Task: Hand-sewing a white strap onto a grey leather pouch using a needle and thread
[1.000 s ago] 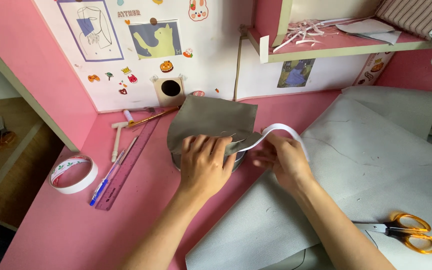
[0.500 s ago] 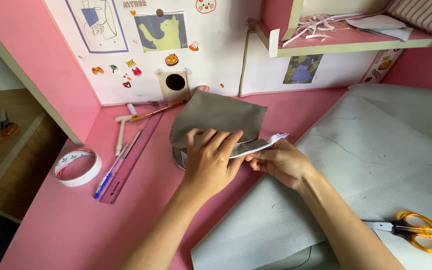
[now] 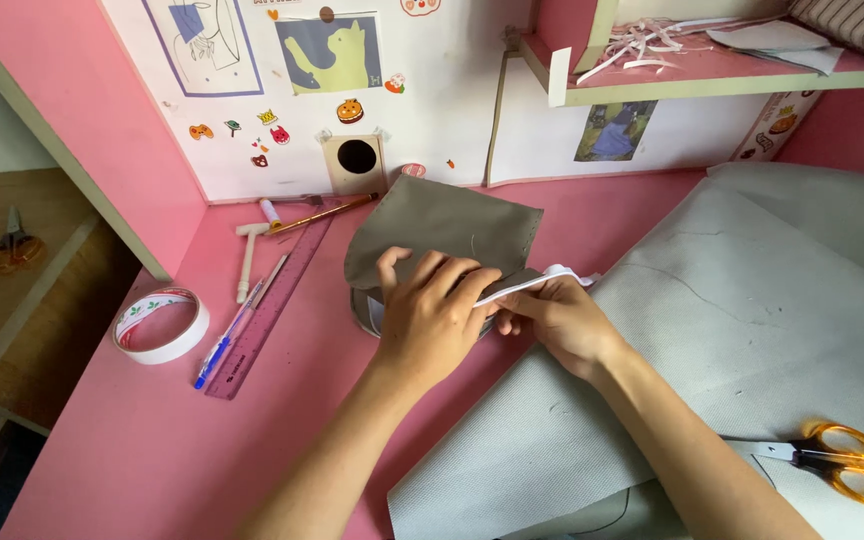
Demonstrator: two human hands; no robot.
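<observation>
A grey-brown piece of sheet material (image 3: 442, 222) lies draped over a round object (image 3: 362, 312) on the pink desk (image 3: 152, 440). My left hand (image 3: 432, 310) presses flat on the sheet's near edge with its fingers spread. My right hand (image 3: 557, 320) sits just right of it and pinches a white strip (image 3: 542, 279) that runs along that edge toward the left hand. What the strip joins to is hidden by my fingers.
A large pale grey sheet (image 3: 752, 330) covers the desk's right side, with orange-handled scissors (image 3: 837, 462) on it. At the left lie a tape roll (image 3: 160, 325), a pink ruler (image 3: 270, 298), a blue pen (image 3: 220, 345) and a small white hammer-shaped tool (image 3: 248, 255). A shelf (image 3: 702, 70) hangs above.
The white strip stood up as a loop by my right hand; now it is pulled flat along the sheet's edge. Both hands have drawn closer together.
</observation>
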